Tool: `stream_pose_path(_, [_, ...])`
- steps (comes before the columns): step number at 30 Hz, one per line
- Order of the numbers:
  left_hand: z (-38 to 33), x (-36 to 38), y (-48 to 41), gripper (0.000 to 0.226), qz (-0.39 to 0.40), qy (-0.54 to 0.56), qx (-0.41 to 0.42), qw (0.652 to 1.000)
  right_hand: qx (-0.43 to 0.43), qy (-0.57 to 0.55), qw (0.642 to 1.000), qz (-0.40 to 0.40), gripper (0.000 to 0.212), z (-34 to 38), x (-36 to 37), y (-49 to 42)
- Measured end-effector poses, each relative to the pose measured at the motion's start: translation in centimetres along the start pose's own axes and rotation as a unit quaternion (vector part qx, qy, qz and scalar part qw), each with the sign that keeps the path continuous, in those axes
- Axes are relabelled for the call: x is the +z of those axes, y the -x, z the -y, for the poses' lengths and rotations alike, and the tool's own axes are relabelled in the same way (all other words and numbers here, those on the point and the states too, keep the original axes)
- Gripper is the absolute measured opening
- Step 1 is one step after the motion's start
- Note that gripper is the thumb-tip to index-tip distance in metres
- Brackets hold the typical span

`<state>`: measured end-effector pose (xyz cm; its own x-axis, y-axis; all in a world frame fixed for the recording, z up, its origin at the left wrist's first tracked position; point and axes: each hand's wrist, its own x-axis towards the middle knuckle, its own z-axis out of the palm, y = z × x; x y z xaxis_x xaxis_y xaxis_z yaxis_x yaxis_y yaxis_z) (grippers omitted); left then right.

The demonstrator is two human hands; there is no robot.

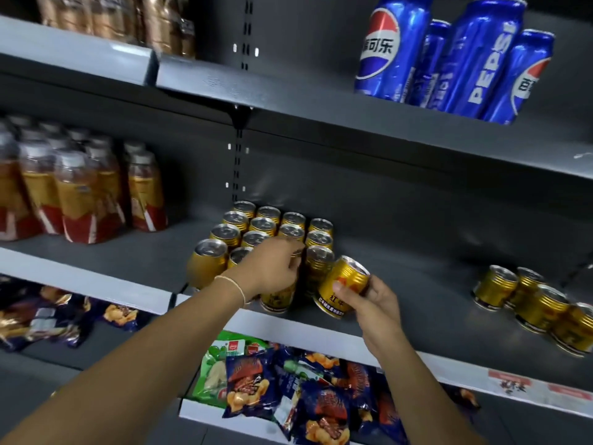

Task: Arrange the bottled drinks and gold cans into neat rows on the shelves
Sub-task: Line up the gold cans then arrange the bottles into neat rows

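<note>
Several gold cans (263, 224) stand in rows on the middle shelf (417, 319). My left hand (276, 268) reaches over the front of the block and grips a gold can (276, 300) at the shelf's front edge. My right hand (375, 300) holds another gold can (345, 285), tilted, just right of the block. A loose group of gold cans (539, 303) stands at the far right of the same shelf. Bottled drinks (80, 194) with red and orange labels stand at the left of that shelf.
Blue Pepsi cans (449, 56) stand on the upper shelf at right, brown bottles (112, 17) at upper left. Snack bags (305, 390) fill the lower shelf below my hands, more bags (48, 316) lie at lower left. A slotted upright (239, 162) divides the shelf bays.
</note>
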<state>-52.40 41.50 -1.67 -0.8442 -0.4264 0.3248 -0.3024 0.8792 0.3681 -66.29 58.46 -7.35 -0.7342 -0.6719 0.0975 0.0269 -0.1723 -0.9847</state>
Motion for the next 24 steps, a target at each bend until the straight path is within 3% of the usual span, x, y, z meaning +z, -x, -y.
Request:
stream_pose_path(9, [2.7,1.6,-0.3,0.051,0.026,-0.036,0.035,0.998,-0.055,0.139,0.989,0.002,0.068,-4.5,2.5,-0.6])
stream_pose_path(24, [3.0,2.8,-0.3,0.067,0.081,-0.138,0.059,0.985,-0.056,0.182,0.981,0.033,0.075,-4.9,2.0,-0.1])
